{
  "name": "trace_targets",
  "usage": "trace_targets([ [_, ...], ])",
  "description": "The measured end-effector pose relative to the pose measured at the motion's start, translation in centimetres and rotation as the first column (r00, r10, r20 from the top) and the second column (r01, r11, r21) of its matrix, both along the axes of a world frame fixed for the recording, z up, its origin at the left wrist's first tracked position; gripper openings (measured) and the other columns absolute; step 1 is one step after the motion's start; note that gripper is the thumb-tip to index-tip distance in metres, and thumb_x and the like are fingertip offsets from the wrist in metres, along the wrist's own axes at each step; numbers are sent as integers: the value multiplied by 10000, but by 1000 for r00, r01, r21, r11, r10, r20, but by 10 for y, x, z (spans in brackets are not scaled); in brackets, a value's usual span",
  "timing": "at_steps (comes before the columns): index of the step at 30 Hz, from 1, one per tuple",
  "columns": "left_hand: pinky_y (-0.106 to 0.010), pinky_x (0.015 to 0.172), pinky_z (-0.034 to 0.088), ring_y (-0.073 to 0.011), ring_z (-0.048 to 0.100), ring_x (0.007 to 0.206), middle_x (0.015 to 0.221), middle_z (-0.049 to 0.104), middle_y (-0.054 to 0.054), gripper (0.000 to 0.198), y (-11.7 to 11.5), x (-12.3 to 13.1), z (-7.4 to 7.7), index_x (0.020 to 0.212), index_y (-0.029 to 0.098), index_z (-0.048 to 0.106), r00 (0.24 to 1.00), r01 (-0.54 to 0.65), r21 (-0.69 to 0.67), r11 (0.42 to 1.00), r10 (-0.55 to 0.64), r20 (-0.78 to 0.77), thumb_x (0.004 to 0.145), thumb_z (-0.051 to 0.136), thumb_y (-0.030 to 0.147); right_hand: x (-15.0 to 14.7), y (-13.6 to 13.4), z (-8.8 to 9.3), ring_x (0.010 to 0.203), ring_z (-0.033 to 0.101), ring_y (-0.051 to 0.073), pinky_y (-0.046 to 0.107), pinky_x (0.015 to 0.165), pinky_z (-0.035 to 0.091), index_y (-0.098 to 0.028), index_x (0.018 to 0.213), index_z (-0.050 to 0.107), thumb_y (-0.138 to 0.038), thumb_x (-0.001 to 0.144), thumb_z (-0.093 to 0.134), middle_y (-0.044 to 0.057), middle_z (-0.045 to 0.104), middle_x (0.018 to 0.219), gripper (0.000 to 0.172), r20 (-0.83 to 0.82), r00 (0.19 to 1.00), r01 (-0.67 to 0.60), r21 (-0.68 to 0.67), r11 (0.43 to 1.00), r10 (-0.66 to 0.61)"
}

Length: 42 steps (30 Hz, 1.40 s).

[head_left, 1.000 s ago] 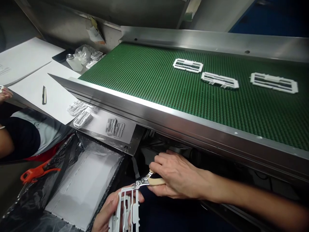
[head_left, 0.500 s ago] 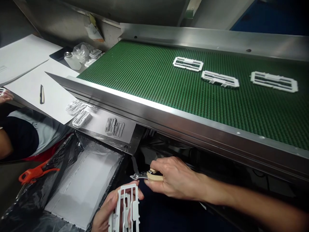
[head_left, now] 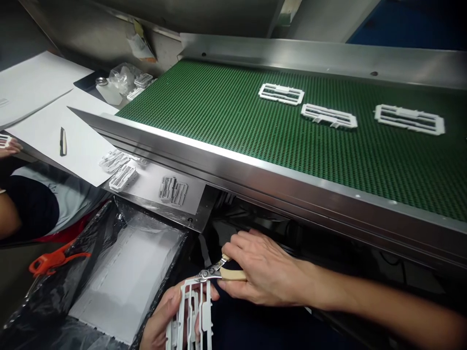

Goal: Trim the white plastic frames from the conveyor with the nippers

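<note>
My left hand (head_left: 160, 318) holds a white plastic frame part (head_left: 191, 313) upright at the bottom of the view. My right hand (head_left: 262, 270) grips small cutters with beige handles (head_left: 219, 273); their metal jaws rest against the top edge of that frame. Both hands are below the steel edge of the green conveyor belt (head_left: 277, 126). Three more white frames lie on the belt: one (head_left: 281, 94), a second (head_left: 329, 115) and a third (head_left: 409, 119).
A box lined with black plastic (head_left: 120, 277) sits left of my hands. Small white parts (head_left: 124, 176) lie on a steel ledge, a pen (head_left: 62, 141) on white paper. Another person's arm (head_left: 14, 214) and an orange tool (head_left: 54, 260) are at far left.
The cutters lifted off the frame half a second ago, then came back down onto its top edge. The frames on the belt shifted slightly left.
</note>
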State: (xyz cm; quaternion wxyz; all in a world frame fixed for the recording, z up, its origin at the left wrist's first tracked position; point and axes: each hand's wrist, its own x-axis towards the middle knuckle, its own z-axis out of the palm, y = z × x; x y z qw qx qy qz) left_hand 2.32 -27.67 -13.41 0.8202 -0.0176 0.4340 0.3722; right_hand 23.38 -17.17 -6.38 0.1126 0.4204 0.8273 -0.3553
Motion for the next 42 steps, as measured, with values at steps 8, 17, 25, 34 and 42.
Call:
trace_targets([
  [8,-212,510,521,-127,586,509,897,746,-123,317,-4,-2,-4,946,109,736,1000,-2,23,1000,2,-11,807,667,387,3,0,-6,655,482,154,330,724,432,-208,776,485,-539,884,467,-9,510,734,349,-8,997,-80,114,990,81],
  [17,-215,506,521,-125,583,505,899,750,-118,297,-6,0,-5,947,123,736,999,-25,-15,1000,25,-37,802,678,375,4,-1,-12,579,472,152,295,537,308,-191,767,528,-614,900,398,4,537,672,462,-13,988,-148,239,960,156],
  [25,-221,491,521,-144,604,530,906,740,-117,370,0,3,-2,1067,119,708,998,-55,-16,998,55,10,793,683,367,1,2,-8,532,446,102,231,502,271,-202,680,427,-457,854,514,-23,549,661,321,-64,986,150,-82,985,-155],
  [34,-234,565,560,-146,635,577,933,743,-133,306,5,5,-1,1077,150,711,985,-120,-97,988,131,113,804,697,287,-1,-1,-4,551,435,112,241,506,290,-223,709,442,-525,829,526,-51,505,632,335,-19,924,368,-233,900,-382],
  [42,-229,595,559,-161,663,668,981,718,-79,510,23,25,7,1332,281,505,953,-299,-73,951,295,-67,845,657,287,-10,-29,-15,736,524,147,231,576,352,-236,861,511,-631,663,686,-32,579,838,476,-80,826,461,-475,750,-558],
])
